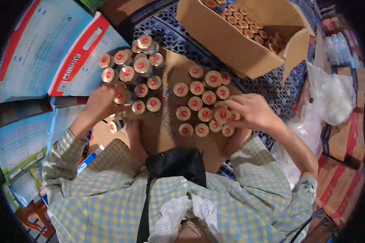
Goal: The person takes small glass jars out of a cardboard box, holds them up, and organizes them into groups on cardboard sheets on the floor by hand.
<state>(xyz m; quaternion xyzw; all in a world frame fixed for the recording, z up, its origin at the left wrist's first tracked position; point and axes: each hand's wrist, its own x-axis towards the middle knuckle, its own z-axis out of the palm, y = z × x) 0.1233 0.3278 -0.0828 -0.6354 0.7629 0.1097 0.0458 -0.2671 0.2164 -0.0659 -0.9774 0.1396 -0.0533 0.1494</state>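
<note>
Small round containers with pale gold tops and red round marks stand in two groups on a flat cardboard sheet [166, 125]. My left hand [102, 100] is closed around a gold-topped container [119, 95] beside the left group [142, 65]. At the right group [195, 103], my right hand [251, 108] has its fingers on another gold-topped container [222, 115], gripping it from the right. One more container [116, 126] lies tilted below my left hand. Bare feet show beside the sheet's near part, close to my knees.
An open cardboard box [235, 40] at the upper right holds several more containers. Blue and red printed cartons [69, 52] stand along the left. Clear plastic bags [332, 97] and brown cartons [340, 178] are on the right. Under everything lies a blue patterned mat [166, 30].
</note>
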